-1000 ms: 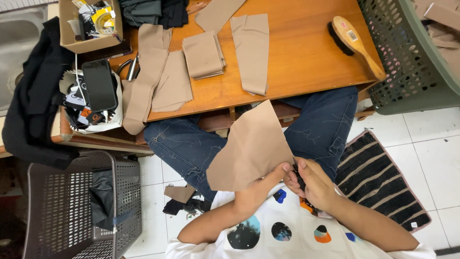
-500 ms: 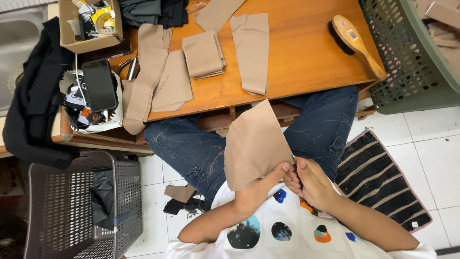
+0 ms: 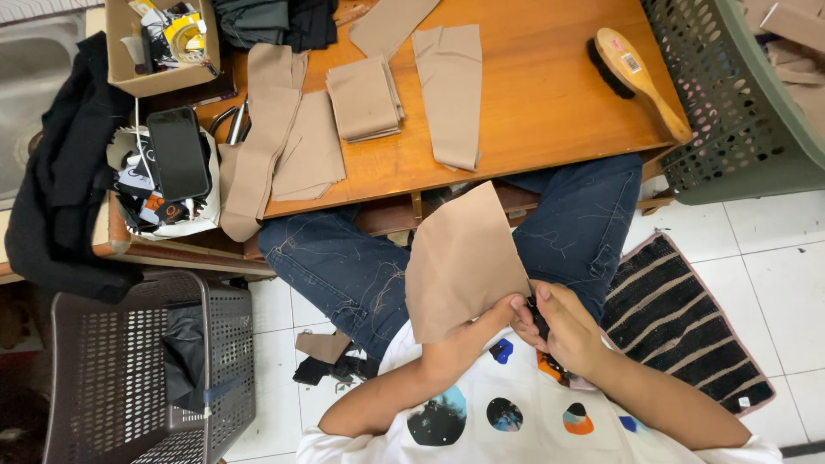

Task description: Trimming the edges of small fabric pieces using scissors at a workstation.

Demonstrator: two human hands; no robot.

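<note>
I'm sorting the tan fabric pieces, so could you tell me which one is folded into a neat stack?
The folded stack of tan fabric at mid-table; the long strip beside it and the others lie flat.

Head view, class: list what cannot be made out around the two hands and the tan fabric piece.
- Small dark tool in the right hand: mostly covered by fingers, kind unclear.
- Left hand: fingertips hidden behind the tan fabric piece.
- Green basket: cut off by the right edge.
- Cardboard box: contents too small and jumbled.

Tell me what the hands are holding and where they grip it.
Both hands, left hand and right hand, pinch the flat tan fabric piece at its lower right corner; a small black item shows there too.
</note>
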